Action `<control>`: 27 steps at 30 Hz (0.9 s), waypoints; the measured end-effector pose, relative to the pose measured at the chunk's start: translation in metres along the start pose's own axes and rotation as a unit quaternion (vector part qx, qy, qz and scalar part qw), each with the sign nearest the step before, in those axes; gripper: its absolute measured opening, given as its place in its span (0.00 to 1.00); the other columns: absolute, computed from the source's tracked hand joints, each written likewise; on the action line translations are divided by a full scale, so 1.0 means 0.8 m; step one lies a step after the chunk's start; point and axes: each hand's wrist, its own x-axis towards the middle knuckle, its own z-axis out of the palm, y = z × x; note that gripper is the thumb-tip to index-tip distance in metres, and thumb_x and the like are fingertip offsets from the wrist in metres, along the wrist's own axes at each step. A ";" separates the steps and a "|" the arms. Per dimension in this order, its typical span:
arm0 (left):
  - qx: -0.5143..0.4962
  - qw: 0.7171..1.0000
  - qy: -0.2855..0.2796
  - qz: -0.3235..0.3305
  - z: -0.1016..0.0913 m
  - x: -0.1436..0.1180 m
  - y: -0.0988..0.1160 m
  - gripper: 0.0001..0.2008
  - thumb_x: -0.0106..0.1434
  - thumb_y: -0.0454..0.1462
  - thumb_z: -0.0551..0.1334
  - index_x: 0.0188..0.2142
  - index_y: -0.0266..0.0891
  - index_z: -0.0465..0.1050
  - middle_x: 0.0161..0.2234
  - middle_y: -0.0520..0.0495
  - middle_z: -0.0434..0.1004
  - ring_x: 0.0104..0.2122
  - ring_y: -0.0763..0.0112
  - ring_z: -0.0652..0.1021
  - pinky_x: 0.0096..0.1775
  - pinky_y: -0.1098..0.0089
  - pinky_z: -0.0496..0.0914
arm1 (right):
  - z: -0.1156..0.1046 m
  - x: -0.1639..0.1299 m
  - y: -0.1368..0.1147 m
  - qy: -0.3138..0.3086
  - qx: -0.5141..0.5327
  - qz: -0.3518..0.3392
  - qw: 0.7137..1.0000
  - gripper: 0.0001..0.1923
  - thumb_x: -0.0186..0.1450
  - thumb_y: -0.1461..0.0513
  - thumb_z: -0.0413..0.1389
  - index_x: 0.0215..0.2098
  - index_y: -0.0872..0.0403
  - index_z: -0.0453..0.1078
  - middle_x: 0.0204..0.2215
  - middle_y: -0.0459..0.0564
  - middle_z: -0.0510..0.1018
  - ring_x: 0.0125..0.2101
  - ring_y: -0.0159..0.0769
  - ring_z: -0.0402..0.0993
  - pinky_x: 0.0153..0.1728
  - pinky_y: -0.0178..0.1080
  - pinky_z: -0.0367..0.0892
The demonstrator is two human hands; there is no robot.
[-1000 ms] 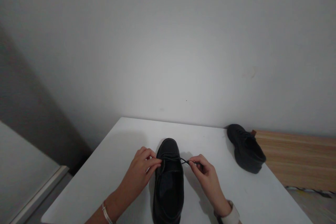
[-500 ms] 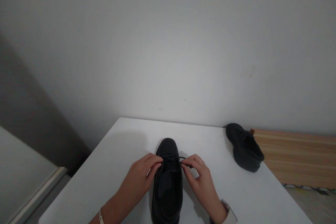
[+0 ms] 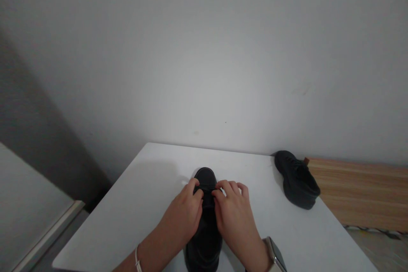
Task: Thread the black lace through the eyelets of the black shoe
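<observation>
Left hand (image 3: 186,212): thumb and index bent in, only a small gap between tips, at the left edge of the lacing (image 3: 208,189). Right hand (image 3: 234,214): same shape, tips on the right edge. Can't tell if either has a lace pinched; black on black, strands don't separate.

Black shoe (image 3: 208,231) sits between the hands, toe away from the wearer. Both hands cover its sides; heel end runs to the bottom of frame. Inside too dark to read.

Bracelet (image 3: 137,259) on left wrist, watch (image 3: 276,255) on right, its screen edge-on; both forearms cut off.

White table (image 3: 143,197) underneath, near edge mostly out of frame. Second shoe (image 3: 296,180) far right, well apart, laces hard to make out.
</observation>
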 end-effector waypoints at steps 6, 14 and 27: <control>0.048 0.998 -0.019 -0.019 -0.005 0.005 0.008 0.14 0.66 0.24 0.51 0.41 0.32 0.74 0.47 0.36 0.72 0.43 0.56 0.77 0.46 0.56 0.75 | 0.000 0.014 -0.007 -0.063 -0.099 0.015 0.993 0.13 0.66 0.73 0.52 0.38 0.56 0.77 0.40 0.56 0.78 0.43 0.51 0.71 0.47 0.54 0.60; -0.173 0.969 0.173 0.033 -0.029 -0.003 0.016 0.09 0.71 0.32 0.51 0.37 0.39 0.69 0.37 0.46 0.74 0.38 0.63 0.74 0.42 0.63 0.70 | -0.018 0.001 -0.013 0.026 0.312 0.010 0.950 0.09 0.73 0.67 0.45 0.39 0.51 0.65 0.34 0.49 0.74 0.37 0.41 0.71 0.40 0.46 0.66; -0.335 0.923 0.171 -0.076 -0.024 -0.020 -0.027 0.09 0.72 0.42 0.49 0.36 0.44 0.60 0.25 0.56 0.64 0.28 0.68 0.70 0.34 0.68 0.63 | -0.062 -0.023 0.063 0.189 0.496 0.148 0.835 0.09 0.70 0.53 0.55 0.41 0.48 0.64 0.27 0.42 0.73 0.20 0.28 0.59 0.20 0.31 0.52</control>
